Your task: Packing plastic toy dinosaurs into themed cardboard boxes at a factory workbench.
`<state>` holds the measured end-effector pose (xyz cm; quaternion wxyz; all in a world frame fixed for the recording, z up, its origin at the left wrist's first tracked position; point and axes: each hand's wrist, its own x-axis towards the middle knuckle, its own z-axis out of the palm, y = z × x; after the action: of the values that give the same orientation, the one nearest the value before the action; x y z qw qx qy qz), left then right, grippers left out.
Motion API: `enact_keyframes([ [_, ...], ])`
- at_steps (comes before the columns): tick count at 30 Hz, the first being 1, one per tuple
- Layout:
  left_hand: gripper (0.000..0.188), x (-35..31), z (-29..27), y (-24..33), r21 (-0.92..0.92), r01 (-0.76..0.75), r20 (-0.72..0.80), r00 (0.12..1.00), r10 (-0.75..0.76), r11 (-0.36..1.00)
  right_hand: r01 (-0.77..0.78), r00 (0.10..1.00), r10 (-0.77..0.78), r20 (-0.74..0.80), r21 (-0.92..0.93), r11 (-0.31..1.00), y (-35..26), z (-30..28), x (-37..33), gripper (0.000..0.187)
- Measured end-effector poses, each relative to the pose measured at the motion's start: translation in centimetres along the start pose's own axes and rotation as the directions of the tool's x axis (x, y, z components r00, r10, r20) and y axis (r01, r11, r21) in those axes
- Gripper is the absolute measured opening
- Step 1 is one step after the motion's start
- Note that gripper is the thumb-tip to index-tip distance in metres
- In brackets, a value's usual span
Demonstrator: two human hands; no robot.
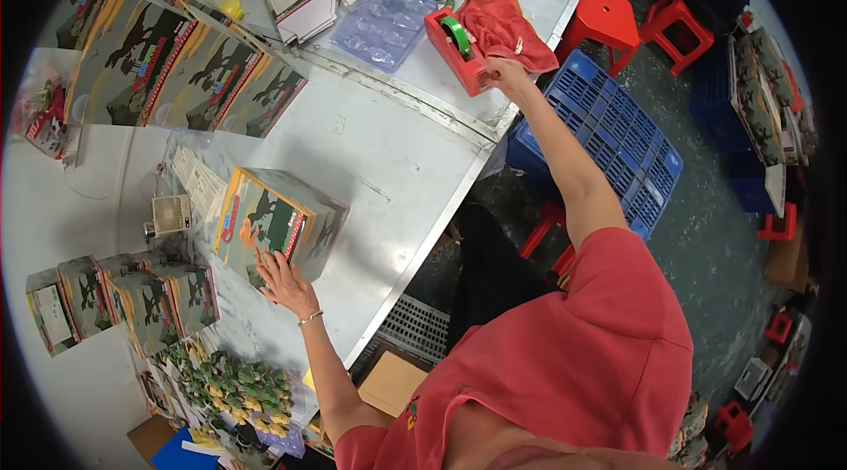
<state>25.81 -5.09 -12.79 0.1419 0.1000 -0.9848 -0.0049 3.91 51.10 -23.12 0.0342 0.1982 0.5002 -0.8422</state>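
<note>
left hand [284, 280] is pressing flat, fingers spread, on the box [275, 225]; right hand [506, 73] is gripping the dispenser [459, 51] at the far table [388, 161] edge, fingers partly hidden.

Printed carton [278, 225], near the tabletop's front edge: green-grey camouflage with dark dinosaur silhouettes, orange-yellow side band, red label stripe.
Tape dispenser [459, 51], at the right edge: red, carrying a green roll.
Cloth [505, 25]: red-pink.
Tabletop [379, 152]: pale grey-white.
Crate [609, 139]: blue.
Stools [609, 16]: red.

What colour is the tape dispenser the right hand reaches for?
Red, holding a green roll; the head view shows the tape dispenser at the right hand.
</note>
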Motion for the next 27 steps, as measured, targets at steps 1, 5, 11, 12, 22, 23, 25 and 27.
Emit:
enact_keyframes([
  [1, 0.039, -0.1, -0.1, -0.4, 0.011, 0.007, 0.003, 1.0, -0.007, 1.0, -0.011, 1.0, 0.011, 0.007, 0.003, 1.0, 0.8, 0.6, -0.4, 0.014],
  [5, 0.039, -0.3, -0.4, -0.9, -0.002, 0.012, 0.012, 1.0, -0.012, 1.0, 0.253, 0.968, -0.252, 0.015, -0.068, 0.965, 3.3, 1.4, -2.1, 0.006],
  [11, 0.035, 0.1, -1.5, 1.2, 0.015, 0.019, 0.018, 1.0, -0.019, 1.0, 0.397, 0.771, -0.613, -0.172, -0.622, 0.675, 6.4, 0.7, -1.6, 0.007],
  [12, 0.035, 0.5, -1.7, 1.8, 0.037, 0.025, 0.033, 0.999, -0.026, 0.999, 0.367, 0.73, -0.653, -0.2, -0.692, 0.622, 6.8, 0.6, -1.3, 0.008],
  [22, 0.023, 2.8, -0.9, 1.0, -0.158, -0.27, -0.327, 0.922, 0.208, 0.95, 0.029, 0.999, -0.024, 0.031, -0.159, 0.987, 8.8, 13.4, -11.8, 0.018],
  [23, 0.027, 2.9, -0.2, 0.5, -0.259, -0.265, -0.335, 0.927, 0.171, 0.929, 0.01, 0.977, 0.033, 0.212, -0.2, 0.98, 9.3, 17.0, -13.6, 0.027],
  [25, 0.033, 2.3, 0.0, 1.1, -0.178, -0.167, -0.3, 0.948, 0.108, 0.97, 0.01, 0.856, 0.112, 0.504, -0.233, 0.972, 9.4, 24.5, -18.0, 0.053],
  [27, 0.034, 1.4, 0.0, 0.7, -0.171, -0.112, -0.299, 0.952, 0.057, 0.979, 0.024, 0.726, 0.144, 0.673, -0.233, 0.972, 9.9, 31.0, -22.9, 0.076],
])
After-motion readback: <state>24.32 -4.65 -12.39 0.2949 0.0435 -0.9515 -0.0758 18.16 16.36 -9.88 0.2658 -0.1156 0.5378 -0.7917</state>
